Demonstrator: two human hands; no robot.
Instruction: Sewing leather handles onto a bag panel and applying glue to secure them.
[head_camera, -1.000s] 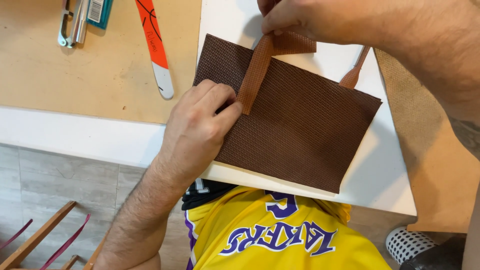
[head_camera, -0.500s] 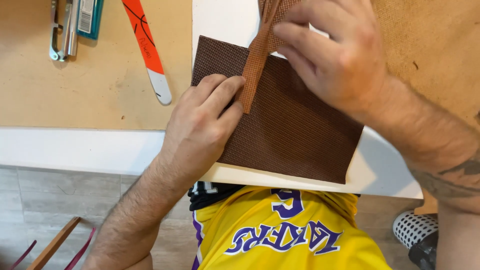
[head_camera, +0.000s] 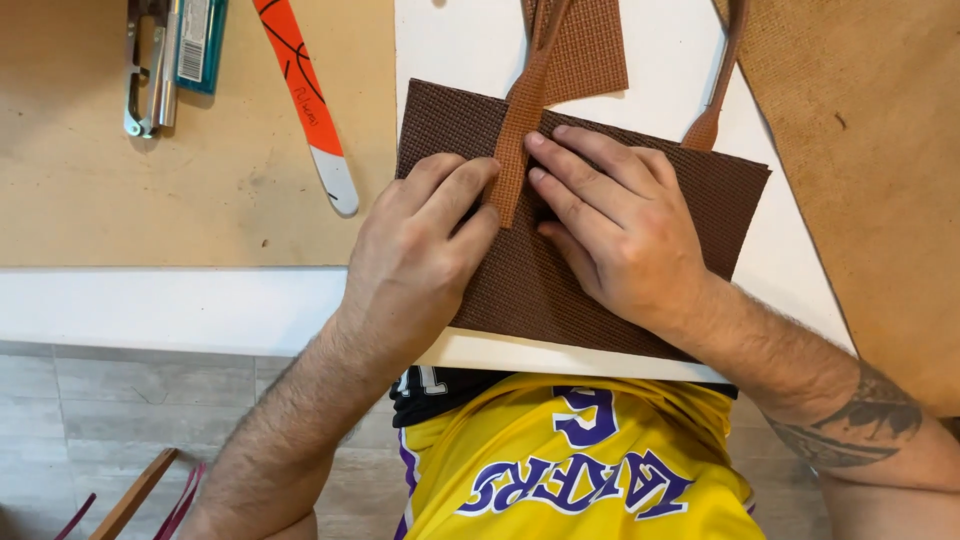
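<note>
A dark brown textured leather sheet (head_camera: 700, 190) lies on a white board (head_camera: 450, 50). A narrow light brown leather strap (head_camera: 522, 110) runs down from the top onto the sheet. My left hand (head_camera: 420, 250) lies flat on the sheet, its fingertips pressing the strap's left edge. My right hand (head_camera: 620, 225) lies flat too, its fingers pressing the strap's right edge and lower end. Both hands flank the strap.
A light brown textured leather piece (head_camera: 590, 50) lies above the sheet under the strap. A second strap (head_camera: 715, 100) runs along the right. An orange and white flat tool (head_camera: 305, 100) and a metal tool with a teal case (head_camera: 175, 60) lie on the tan surface at left. A tan hide (head_camera: 880, 180) covers the right.
My right hand has come down from holding the strap up and now presses flat on the sheet beside it. The strap lies flat. My left hand stays pressed in place.
</note>
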